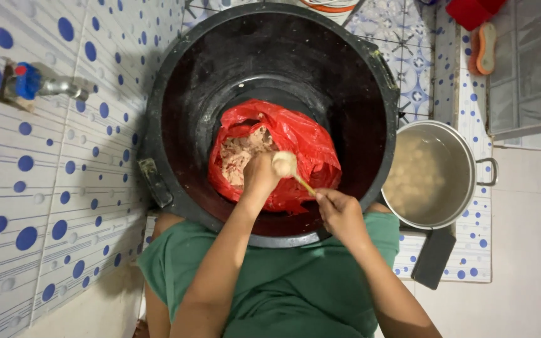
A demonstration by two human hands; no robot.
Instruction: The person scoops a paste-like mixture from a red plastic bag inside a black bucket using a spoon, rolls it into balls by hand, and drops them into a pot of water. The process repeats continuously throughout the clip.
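Head view, looking straight down: a large black tub (176,100) fills the centre of the frame, and a red plastic bag (308,147) lies open inside it, on the tub floor. Pale pinkish paste (239,153) shows through the bag's mouth.

Left hand (261,175) — lowered into the mouth of the bag, fingers curled closed into the paste; what it grips cannot be made out beyond the paste itself. A rounded ball of the same pale paste (285,164) sits at the top of this hand, touching it.

Right hand (339,209) — closed around the handle of a thin spoon (305,185), held over the near rim of the tub. The spoon's far end meets the paste ball just beside the left hand.

Surroundings:
- A metal pot (464,150) stands just beside the tub on the person's right, holding cloudy water with pale round balls in it.
- The person wears a green garment (283,288).
- A wall of white tiles with blue dots carries a tap with a blue handle (29,81), well apart from the tub.
- A scrub brush (486,47) lies at the far right.
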